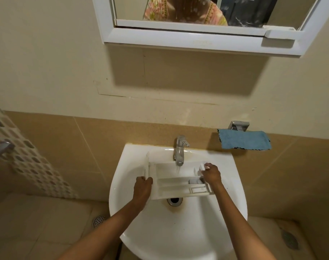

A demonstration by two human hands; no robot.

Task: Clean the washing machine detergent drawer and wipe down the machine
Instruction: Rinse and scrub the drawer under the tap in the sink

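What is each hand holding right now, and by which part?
Both hold the detergent drawer: left hand grips its front-panel end, right hand its rear end.

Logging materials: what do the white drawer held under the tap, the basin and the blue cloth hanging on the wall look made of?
White compartmented detergent drawer: likely moulded plastic, with thin walls and a matt look. White basin: probably glazed ceramic, with glossy highlights. Blue cloth: seems to be microfibre, with a fuzzy surface and a dark stitched edge.

arms extended, left hand (142,187) and right hand (211,175) curled, gripping.
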